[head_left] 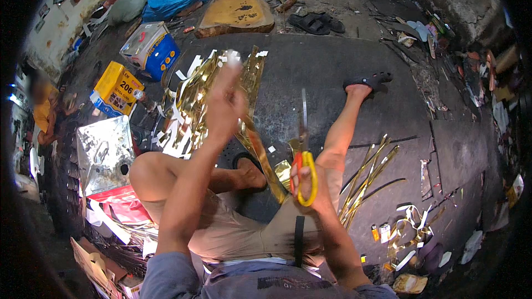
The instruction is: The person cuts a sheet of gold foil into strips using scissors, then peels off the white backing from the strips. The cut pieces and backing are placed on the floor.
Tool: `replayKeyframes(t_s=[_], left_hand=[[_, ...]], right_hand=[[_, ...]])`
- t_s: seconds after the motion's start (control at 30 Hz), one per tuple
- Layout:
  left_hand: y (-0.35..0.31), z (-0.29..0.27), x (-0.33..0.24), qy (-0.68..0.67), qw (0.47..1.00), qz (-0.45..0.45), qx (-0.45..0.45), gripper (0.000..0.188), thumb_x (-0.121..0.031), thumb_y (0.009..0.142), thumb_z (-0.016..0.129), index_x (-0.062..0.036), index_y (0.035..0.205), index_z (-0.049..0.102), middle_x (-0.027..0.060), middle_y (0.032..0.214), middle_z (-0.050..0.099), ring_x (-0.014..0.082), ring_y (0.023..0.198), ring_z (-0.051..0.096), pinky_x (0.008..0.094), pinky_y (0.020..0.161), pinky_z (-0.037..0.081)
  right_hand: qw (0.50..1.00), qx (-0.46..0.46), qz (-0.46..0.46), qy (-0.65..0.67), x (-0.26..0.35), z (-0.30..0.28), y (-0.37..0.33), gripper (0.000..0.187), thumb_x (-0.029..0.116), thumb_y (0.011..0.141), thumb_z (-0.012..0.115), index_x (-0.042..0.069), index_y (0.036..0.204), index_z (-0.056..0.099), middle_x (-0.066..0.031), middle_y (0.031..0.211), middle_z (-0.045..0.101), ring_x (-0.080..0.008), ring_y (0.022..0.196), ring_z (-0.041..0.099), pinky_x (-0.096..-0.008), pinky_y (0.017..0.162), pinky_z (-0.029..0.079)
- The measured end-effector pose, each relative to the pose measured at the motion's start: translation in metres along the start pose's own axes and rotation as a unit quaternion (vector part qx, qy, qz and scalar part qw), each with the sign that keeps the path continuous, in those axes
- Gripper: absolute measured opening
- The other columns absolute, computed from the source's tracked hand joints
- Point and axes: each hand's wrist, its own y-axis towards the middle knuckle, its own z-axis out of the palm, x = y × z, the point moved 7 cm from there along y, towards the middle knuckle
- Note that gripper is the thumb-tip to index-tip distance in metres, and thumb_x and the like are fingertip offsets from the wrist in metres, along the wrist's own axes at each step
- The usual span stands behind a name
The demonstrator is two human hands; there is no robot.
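Observation:
My right hand [317, 187] grips a pair of scissors [306, 184] with yellow and orange-red handles, its blades pointing up and away from me. My left hand [226, 105] is raised over a pile of shiny gold strips [194, 112] with white ends. Its fingers are held together, slightly blurred, and something small and white shows at their tips; I cannot make out what it is. A long gold strip [258, 152] runs from beneath my left hand down to my lap near the scissors. Beside it lies a folded gold piece [282, 173].
More gold strips [370, 174] lie right of my leg, near a lighter [375, 233] and white scraps. A metal tin [105, 152], a yellow box [117, 88] and a blue-white box [151, 50] stand left. Another person [45, 108] sits far left. Sandals [316, 22] lie ahead.

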Motion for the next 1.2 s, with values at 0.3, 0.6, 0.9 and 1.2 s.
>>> replayKeyframes(t_s=[0.3, 0.6, 0.9, 1.2], left_hand=[[-0.124, 0.108, 0.030, 0.055, 0.861, -0.078, 0.500, 0.051, -0.009, 0.070, 0.071, -0.0017, 0.119, 0.061, 0.0215, 0.126, 0.056, 0.0365, 0.123, 0.053, 0.0445, 0.099, 0.047], [-0.276, 0.207, 0.039, 0.078, 0.902, -0.050, 0.421, 0.039, -0.013, 0.081, 0.067, -0.0032, 0.119, 0.062, 0.0175, 0.125, 0.061, 0.0332, 0.119, 0.057, 0.0456, 0.110, 0.039], [-0.142, 0.157, 0.045, -0.275, 0.897, -0.342, 0.056, 0.022, -0.008, 0.094, 0.056, -0.0065, 0.116, 0.057, 0.0123, 0.079, 0.067, 0.0249, 0.070, 0.065, 0.0377, 0.062, 0.050], [-0.014, 0.072, -0.023, -0.535, 0.771, -0.312, 0.149, 0.065, 0.011, 0.076, 0.067, 0.0022, 0.138, 0.050, 0.0126, 0.124, 0.061, 0.0186, 0.095, 0.066, 0.0283, 0.079, 0.056]], right_hand=[[0.929, 0.218, -0.176, 0.243, -0.047, -0.076, 0.016, 0.060, 0.054, 0.097, 0.052, -0.004, 0.114, 0.055, -0.0175, 0.076, 0.066, -0.0349, 0.062, 0.069, -0.0436, 0.057, 0.059], [0.990, -0.114, -0.007, 0.082, -0.025, -0.074, -0.035, 0.075, 0.072, 0.095, 0.033, 0.001, 0.089, 0.056, -0.0071, 0.058, 0.053, -0.0179, 0.044, 0.053, -0.0306, 0.040, 0.044], [0.991, -0.078, 0.016, 0.103, -0.027, -0.071, -0.045, 0.071, 0.067, 0.097, 0.035, -0.001, 0.090, 0.058, -0.0043, 0.059, 0.052, -0.0160, 0.046, 0.054, -0.0293, 0.043, 0.045], [0.985, 0.134, -0.012, 0.104, -0.016, -0.014, -0.070, 0.031, 0.025, 0.087, 0.053, -0.005, 0.095, 0.059, -0.0094, 0.069, 0.058, -0.0193, 0.057, 0.060, -0.0315, 0.054, 0.050]])
